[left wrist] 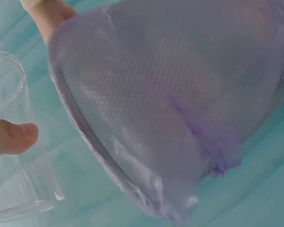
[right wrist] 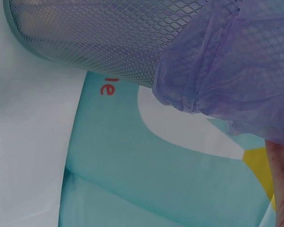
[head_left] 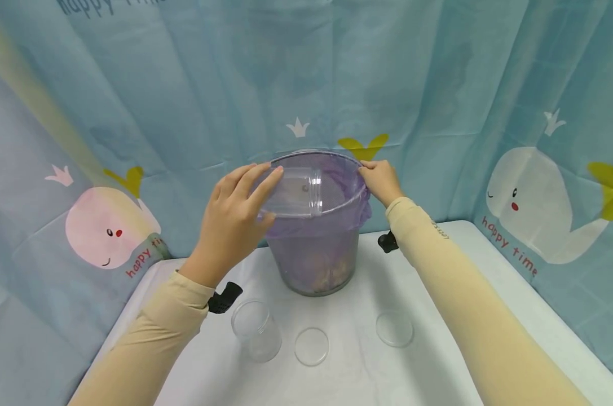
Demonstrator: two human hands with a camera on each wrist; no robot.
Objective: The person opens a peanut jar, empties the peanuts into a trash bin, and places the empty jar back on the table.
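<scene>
A clear plastic jar [head_left: 295,193] lies sideways in my left hand [head_left: 232,220], its ribbed neck pointing right, above the near left rim of a mesh bin [head_left: 318,268]. The left wrist view shows a thumb [left wrist: 19,137] against the jar's clear wall [left wrist: 40,172]. A thin purple bag [head_left: 306,226] lines the bin and folds over its rim. My right hand [head_left: 382,181] grips the bin's right rim through the bag; in the right wrist view only part of that hand [right wrist: 280,177] shows, under the purple film [right wrist: 227,80]. Pale contents show dimly through the bin's lower wall.
Another clear jar [head_left: 263,338] lies on the white table [head_left: 347,369] at front left. Two clear round lids rest nearby, one lid [head_left: 312,346] in front of the bin and another lid [head_left: 395,329] farther right. A blue printed curtain [head_left: 225,101] hangs behind.
</scene>
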